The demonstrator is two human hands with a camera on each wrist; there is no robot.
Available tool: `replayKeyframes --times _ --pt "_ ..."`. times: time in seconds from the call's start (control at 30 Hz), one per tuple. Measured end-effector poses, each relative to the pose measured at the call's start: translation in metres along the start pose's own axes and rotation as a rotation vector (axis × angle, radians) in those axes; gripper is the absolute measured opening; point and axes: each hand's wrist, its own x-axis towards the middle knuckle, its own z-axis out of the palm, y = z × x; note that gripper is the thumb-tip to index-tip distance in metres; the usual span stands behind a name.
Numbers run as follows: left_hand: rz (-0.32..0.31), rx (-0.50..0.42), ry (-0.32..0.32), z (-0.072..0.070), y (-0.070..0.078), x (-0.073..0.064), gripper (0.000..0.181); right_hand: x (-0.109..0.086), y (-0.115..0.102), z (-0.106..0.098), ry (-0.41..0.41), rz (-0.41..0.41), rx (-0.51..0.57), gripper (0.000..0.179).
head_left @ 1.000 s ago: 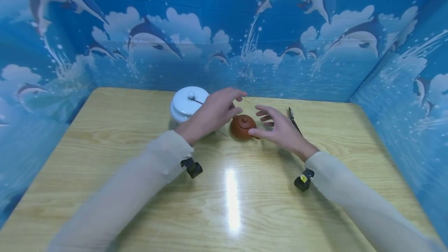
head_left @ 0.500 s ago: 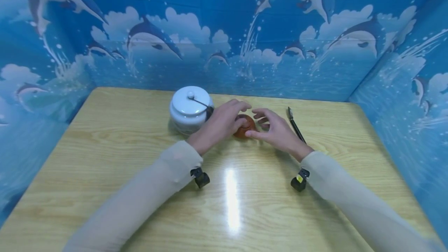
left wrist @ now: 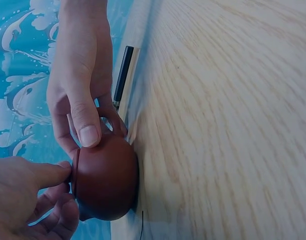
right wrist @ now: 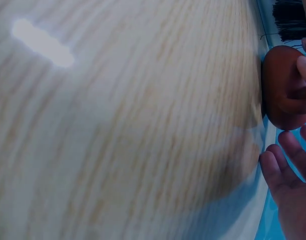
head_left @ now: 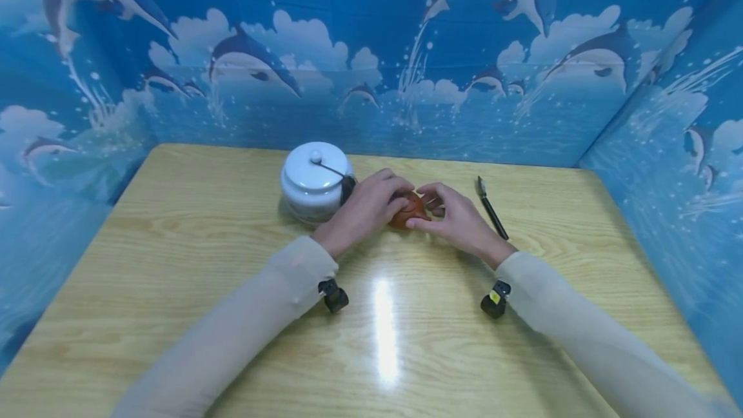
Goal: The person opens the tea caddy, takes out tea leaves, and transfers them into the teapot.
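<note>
A brown clay teapot (head_left: 406,213) sits on the table near its back edge, partly covered by both hands. My left hand (head_left: 368,205) reaches over it from the left. In the left wrist view, the thumb and fingers of this hand pinch at the lid side of the teapot (left wrist: 107,175); the knob is hidden. From the right, my right hand (head_left: 455,218) holds the teapot, its thumb on the body and fingers curled by the handle. In the right wrist view, its lower fingers (right wrist: 273,167) stay off the pot.
A white lidded jar (head_left: 313,179) stands left of the teapot. Dark bristles (right wrist: 290,20) and a thin stem show beside it. A black pen-like tool (head_left: 493,211) lies right of my right hand. A dolphin-print curtain (head_left: 371,37) hangs behind the table (head_left: 232,263).
My left hand has come down and right from beside the jar onto the teapot's lid. The right hand has shifted slightly left, its thumb against the pot. Jar and black tool are unmoved.
</note>
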Motion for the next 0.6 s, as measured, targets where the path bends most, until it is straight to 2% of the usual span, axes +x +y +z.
replayKeyframes --times 0.2,0.6 --pt "0.008 -0.023 0.015 0.0013 -0.0030 -0.0006 0.028 0.0006 0.0009 -0.0002 0.000 -0.027 0.001 0.067" --pt "0.026 -0.035 0.048 0.0047 -0.0058 -0.0007 0.024 0.0001 0.0009 -0.0019 -0.010 -0.054 -0.013 0.066"
